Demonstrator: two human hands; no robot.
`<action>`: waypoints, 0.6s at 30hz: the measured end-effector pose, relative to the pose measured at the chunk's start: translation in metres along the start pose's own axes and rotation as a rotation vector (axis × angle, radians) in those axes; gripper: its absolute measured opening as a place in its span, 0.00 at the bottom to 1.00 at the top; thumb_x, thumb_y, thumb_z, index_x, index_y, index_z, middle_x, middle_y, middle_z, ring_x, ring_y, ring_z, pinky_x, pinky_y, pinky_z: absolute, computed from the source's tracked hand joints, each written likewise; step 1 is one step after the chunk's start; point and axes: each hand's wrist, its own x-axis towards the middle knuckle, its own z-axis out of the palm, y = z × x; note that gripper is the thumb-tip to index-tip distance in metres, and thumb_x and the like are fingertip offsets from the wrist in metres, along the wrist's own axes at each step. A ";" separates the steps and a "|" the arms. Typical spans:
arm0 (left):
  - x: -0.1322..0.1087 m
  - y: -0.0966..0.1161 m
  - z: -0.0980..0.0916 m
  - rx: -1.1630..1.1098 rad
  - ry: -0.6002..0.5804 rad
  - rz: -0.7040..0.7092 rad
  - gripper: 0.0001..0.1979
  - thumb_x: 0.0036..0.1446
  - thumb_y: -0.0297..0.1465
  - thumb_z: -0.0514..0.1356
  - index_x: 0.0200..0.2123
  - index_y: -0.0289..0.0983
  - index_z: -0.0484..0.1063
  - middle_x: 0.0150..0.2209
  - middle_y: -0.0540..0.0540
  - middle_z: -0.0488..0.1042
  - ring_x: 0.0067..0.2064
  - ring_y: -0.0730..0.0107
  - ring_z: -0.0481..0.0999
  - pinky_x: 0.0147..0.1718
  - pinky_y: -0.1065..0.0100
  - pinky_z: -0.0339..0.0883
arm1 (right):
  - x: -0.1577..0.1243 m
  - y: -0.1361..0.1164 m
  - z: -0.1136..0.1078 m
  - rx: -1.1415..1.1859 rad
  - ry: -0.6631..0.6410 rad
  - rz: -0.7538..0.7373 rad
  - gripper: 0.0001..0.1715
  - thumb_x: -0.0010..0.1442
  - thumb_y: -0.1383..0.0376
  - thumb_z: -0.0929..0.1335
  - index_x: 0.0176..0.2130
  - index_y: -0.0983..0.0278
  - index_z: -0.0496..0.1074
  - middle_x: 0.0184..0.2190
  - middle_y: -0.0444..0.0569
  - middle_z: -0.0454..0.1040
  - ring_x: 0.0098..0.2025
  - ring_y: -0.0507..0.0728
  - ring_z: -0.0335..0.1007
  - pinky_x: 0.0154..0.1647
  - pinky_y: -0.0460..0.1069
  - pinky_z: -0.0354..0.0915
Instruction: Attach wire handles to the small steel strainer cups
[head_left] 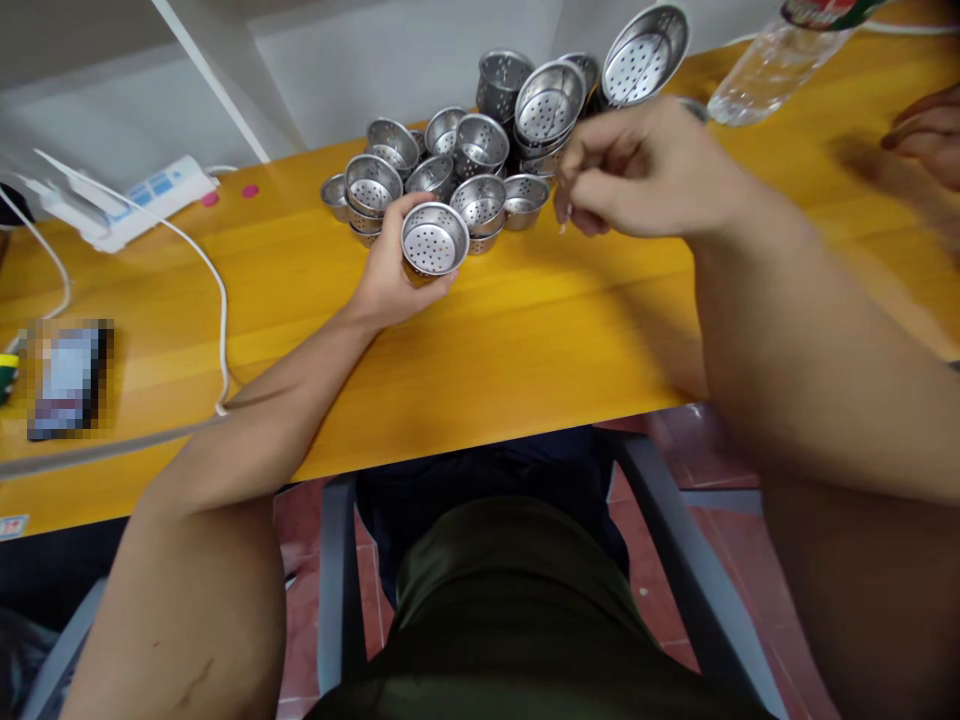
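Observation:
My left hand (386, 275) is wrapped round a small perforated metal strainer cup (435, 245), which is tilted so its holed bottom faces me. Just behind it stands a cluster of similar strainer cups (480, 145), some nested in stacks. My right hand (637, 175) hovers to the right, in front of the taller stacks, with its fingers curled in a pinch. A tiny pale bit (563, 227) shows at its fingertips, too small to name. Behind this hand, a larger strainer cup (645, 60) leans on top of the pile, partly hidden.
A clear plastic bottle (772, 75) stands at the back right, and another person's hand (930, 135) is at the right edge. On the left of the yellow table (480, 370) lie a white power strip (150, 200), a white cable (217, 300) and a blurred-out phone (69, 380).

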 end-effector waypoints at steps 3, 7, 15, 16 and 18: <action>0.000 0.011 0.000 -0.020 0.017 -0.018 0.54 0.76 0.71 0.74 0.85 0.48 0.58 0.78 0.36 0.78 0.79 0.39 0.85 0.84 0.35 0.81 | 0.017 -0.010 0.022 0.272 0.094 -0.221 0.29 0.64 0.90 0.69 0.33 0.56 0.73 0.27 0.42 0.82 0.25 0.53 0.76 0.27 0.53 0.65; -0.001 0.025 -0.004 0.025 0.006 -0.051 0.52 0.80 0.73 0.69 0.84 0.46 0.57 0.78 0.38 0.79 0.80 0.46 0.82 0.86 0.35 0.80 | 0.036 0.004 0.059 0.466 0.124 -0.356 0.17 0.62 0.77 0.77 0.35 0.54 0.77 0.24 0.39 0.79 0.22 0.54 0.73 0.22 0.53 0.61; -0.001 0.004 0.001 -0.010 0.014 -0.039 0.59 0.62 0.73 0.85 0.80 0.51 0.67 0.74 0.39 0.82 0.78 0.35 0.86 0.81 0.32 0.84 | 0.042 0.042 0.095 0.635 0.049 -0.070 0.27 0.63 0.45 0.92 0.45 0.53 0.84 0.29 0.40 0.85 0.23 0.52 0.63 0.24 0.54 0.58; -0.001 0.000 0.002 -0.021 0.017 -0.034 0.60 0.59 0.73 0.87 0.80 0.51 0.68 0.73 0.38 0.82 0.77 0.34 0.87 0.81 0.32 0.84 | 0.041 0.041 0.096 0.630 0.059 -0.056 0.26 0.64 0.45 0.92 0.45 0.53 0.84 0.28 0.40 0.84 0.23 0.52 0.61 0.23 0.53 0.57; -0.001 -0.004 0.004 -0.043 0.022 -0.029 0.61 0.57 0.73 0.88 0.79 0.52 0.70 0.72 0.39 0.82 0.76 0.34 0.87 0.81 0.33 0.84 | 0.038 0.036 0.099 0.631 0.081 -0.048 0.22 0.67 0.48 0.90 0.43 0.53 0.83 0.26 0.38 0.80 0.22 0.53 0.59 0.22 0.53 0.55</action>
